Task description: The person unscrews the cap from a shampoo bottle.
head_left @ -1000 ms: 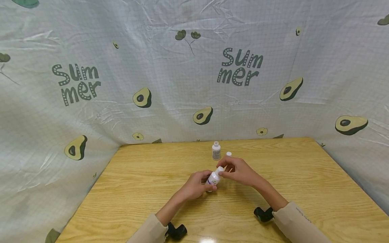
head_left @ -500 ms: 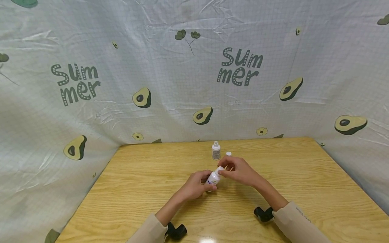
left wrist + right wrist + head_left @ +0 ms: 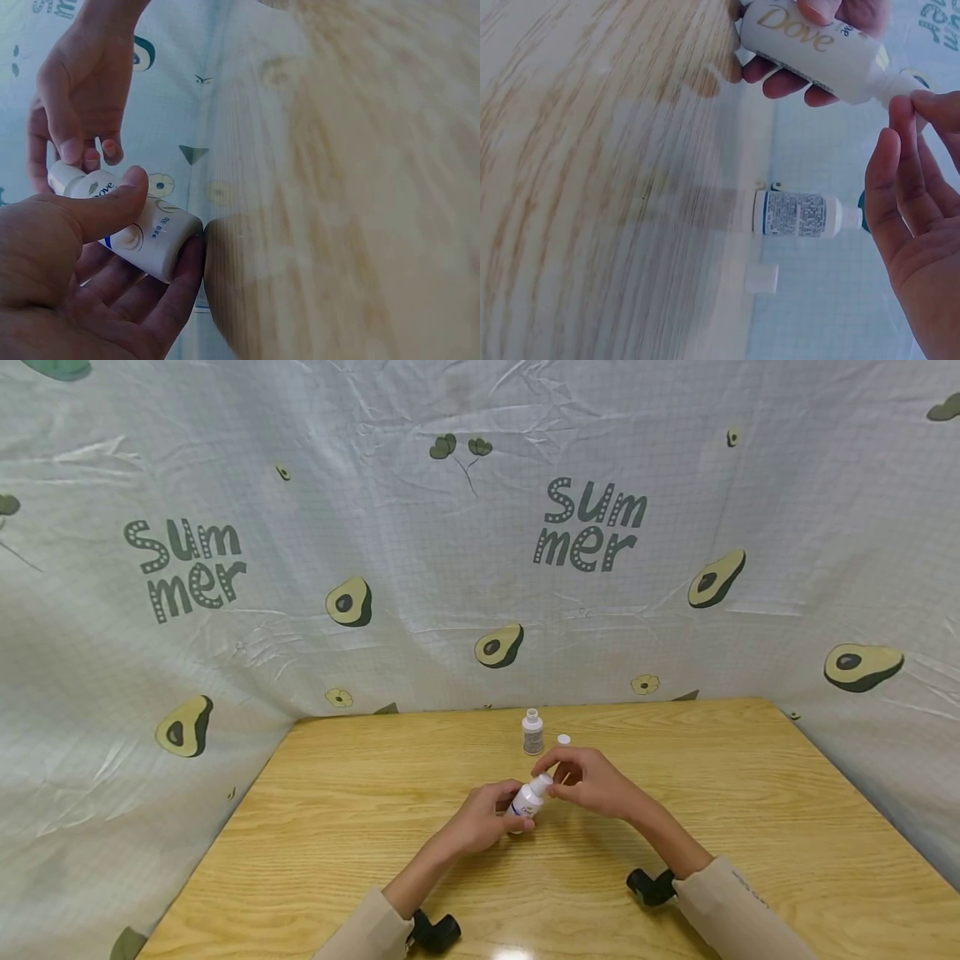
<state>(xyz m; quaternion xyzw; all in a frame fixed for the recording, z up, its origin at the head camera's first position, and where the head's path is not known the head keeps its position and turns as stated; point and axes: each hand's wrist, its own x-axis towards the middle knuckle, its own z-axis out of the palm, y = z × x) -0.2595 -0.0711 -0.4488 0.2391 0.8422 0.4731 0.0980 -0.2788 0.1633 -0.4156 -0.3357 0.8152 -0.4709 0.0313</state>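
My left hand (image 3: 483, 820) grips a small white Dove bottle (image 3: 526, 802), tilted with its top toward the right. In the left wrist view, the thumb lies across the label and the fingers curl beneath the bottle. My right hand (image 3: 590, 783) is at the bottle's white cap (image 3: 543, 783). In the right wrist view, thumb and index finger pinch that cap's edge; the other fingers are bent loosely beside it. A second white bottle (image 3: 532, 737), uncapped with its printed back showing, stands upright beyond the hands. Beside it a loose white cap (image 3: 762, 278) sits on the table.
The wooden table (image 3: 360, 785) reaches back to a white curtain (image 3: 420, 527) printed with avocados and lettering. Black wrist-worn devices (image 3: 435, 933) sit below both cuffs.
The right fingers have shifted slightly around the cap, so more of it shows now. The left hand and bottle stay nearly still; the standing bottle and loose cap have not moved.
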